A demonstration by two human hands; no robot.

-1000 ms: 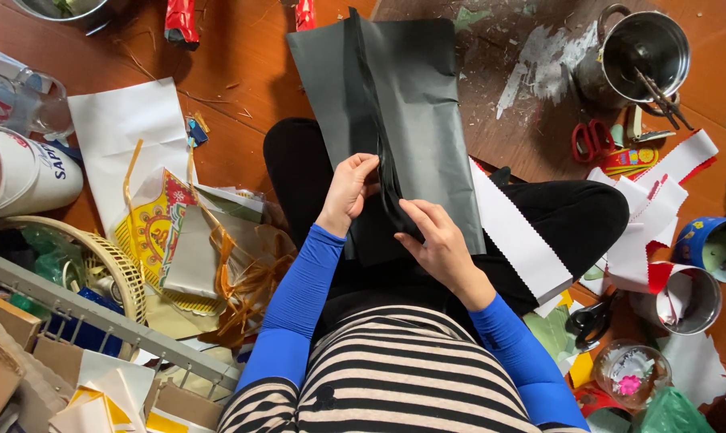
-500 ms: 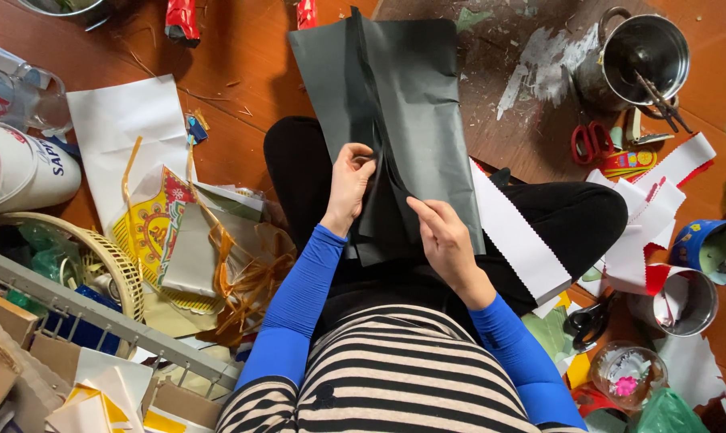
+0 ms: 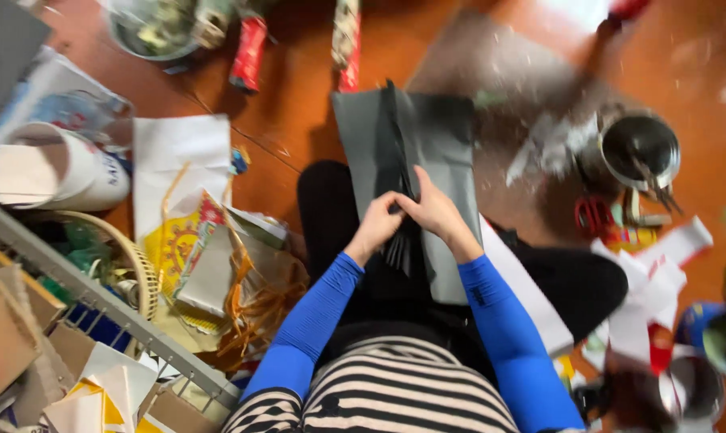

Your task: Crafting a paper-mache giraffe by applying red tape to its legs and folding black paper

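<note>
Grey paper (image 3: 443,152) lies over the lap, pleated at its middle. Left hand (image 3: 377,226) and right hand (image 3: 433,210), side by side, pinch the pleats. Likely light, easily creased; best gripped at the folds.

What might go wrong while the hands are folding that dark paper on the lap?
The pleats could slip: both hands, left and right, pinch the dark paper only at its middle, so the fanned ends hang free and may spring open.

The thin paper may tear or crease crookedly where it is bunched tight.

An elbow or knee could bump the metal pot of tools close by on the floor, or disturb the white strips.
</note>
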